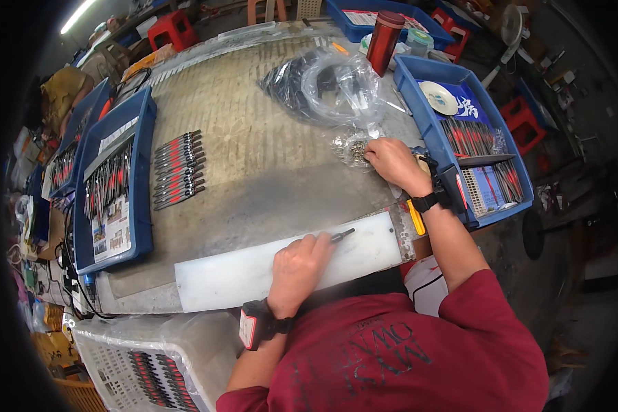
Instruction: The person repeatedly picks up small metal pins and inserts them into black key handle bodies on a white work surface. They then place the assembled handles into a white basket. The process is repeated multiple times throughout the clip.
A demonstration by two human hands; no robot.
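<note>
My left hand (299, 269) is closed round a slim dark pen-like tool (343, 235), whose tip sticks out past the fingers to the right. Beneath it lies a long white board (226, 280) at the near edge of the table. Farther off to the right, my right hand (395, 165) has its fingertips pinched together at a clear plastic bag with small brass-coloured metal parts (356, 154). What those fingertips hold, if anything, is too small to make out. A row of black-and-red pen-like tools (179, 169) lies on the table at left.
Blue trays (144, 199) (415, 103) of similar tools flank the table. A clear bag with coiled tubing (340, 86) and a red tumbler (385, 44) stand toward the back. A yellow-handled cutter (416, 217) lies by my right forearm. A white basket (110, 353) is at lower left.
</note>
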